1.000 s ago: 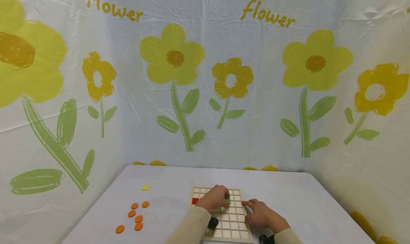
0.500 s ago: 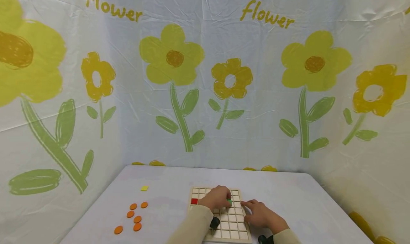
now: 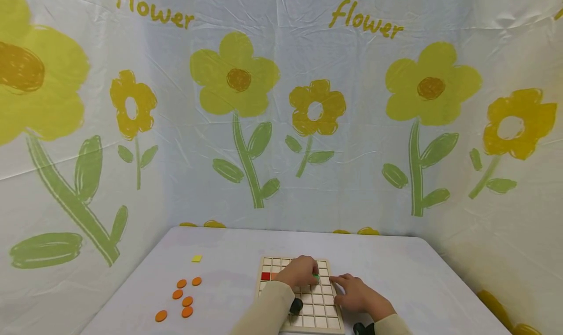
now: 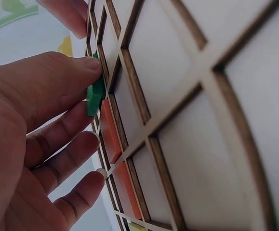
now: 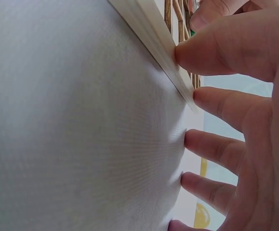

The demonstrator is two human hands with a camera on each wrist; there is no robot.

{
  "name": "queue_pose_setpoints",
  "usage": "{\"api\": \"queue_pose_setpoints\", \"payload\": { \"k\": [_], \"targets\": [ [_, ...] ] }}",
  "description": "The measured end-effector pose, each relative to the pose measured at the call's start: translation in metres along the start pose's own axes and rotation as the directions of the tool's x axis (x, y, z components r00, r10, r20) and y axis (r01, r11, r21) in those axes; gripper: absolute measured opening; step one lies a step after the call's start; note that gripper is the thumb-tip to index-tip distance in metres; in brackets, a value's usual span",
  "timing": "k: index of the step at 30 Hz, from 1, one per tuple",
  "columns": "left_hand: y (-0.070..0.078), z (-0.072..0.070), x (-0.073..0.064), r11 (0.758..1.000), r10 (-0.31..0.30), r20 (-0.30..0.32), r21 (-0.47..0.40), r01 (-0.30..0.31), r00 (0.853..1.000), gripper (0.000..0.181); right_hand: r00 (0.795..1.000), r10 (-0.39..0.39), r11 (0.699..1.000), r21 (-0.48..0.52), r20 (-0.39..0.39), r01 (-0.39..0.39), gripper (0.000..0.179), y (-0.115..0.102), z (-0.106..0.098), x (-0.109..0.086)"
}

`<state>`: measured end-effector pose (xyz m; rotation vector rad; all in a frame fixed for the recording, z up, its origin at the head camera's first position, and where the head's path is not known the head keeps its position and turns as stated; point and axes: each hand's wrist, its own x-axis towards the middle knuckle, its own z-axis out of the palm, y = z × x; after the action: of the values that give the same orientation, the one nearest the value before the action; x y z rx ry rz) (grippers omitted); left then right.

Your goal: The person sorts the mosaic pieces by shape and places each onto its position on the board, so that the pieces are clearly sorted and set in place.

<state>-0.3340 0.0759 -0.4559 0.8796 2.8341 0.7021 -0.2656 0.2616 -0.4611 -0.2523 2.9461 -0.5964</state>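
My left hand (image 3: 300, 271) pinches a green tile (image 4: 96, 94) between thumb and forefinger, its other fingers spread near the grid. The tile stands tilted at a cell of the pale wooden grid board (image 3: 320, 322). Two orange tiles (image 4: 111, 132) lie in cells beside it, with a bit of a yellow tile (image 4: 137, 226) past them. In the head view a red tile (image 3: 266, 276) sits in the same row at the left, and my left hand hides the middle of that row. My right hand (image 3: 358, 295) touches the board's right edge with thumb and forefinger, its fingers spread.
Several orange discs (image 3: 177, 294) lie loose on the white table (image 3: 387, 261), left of the board. Farther back is a yellow square tile (image 3: 197, 259). A flower-printed cloth (image 3: 281, 188) closes the back and sides.
My left hand has shifted slightly right over the board with the green tile, and an orange tile next to the red one has come into sight. The right hand stays at the edge.
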Motion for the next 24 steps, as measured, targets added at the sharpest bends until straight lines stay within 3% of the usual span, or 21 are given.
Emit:
{"api": "queue_pose_setpoints", "payload": {
  "k": [24],
  "targets": [
    [-0.0024, 0.002, 0.0015, 1.0, -0.005, 0.026, -0.014, 0.005, 1.0, 0.011, 0.999, 0.026, 1.0, 0.018, 0.02, -0.026, 0.053, -0.0013, -0.0013, -0.0006]
  ]
}}
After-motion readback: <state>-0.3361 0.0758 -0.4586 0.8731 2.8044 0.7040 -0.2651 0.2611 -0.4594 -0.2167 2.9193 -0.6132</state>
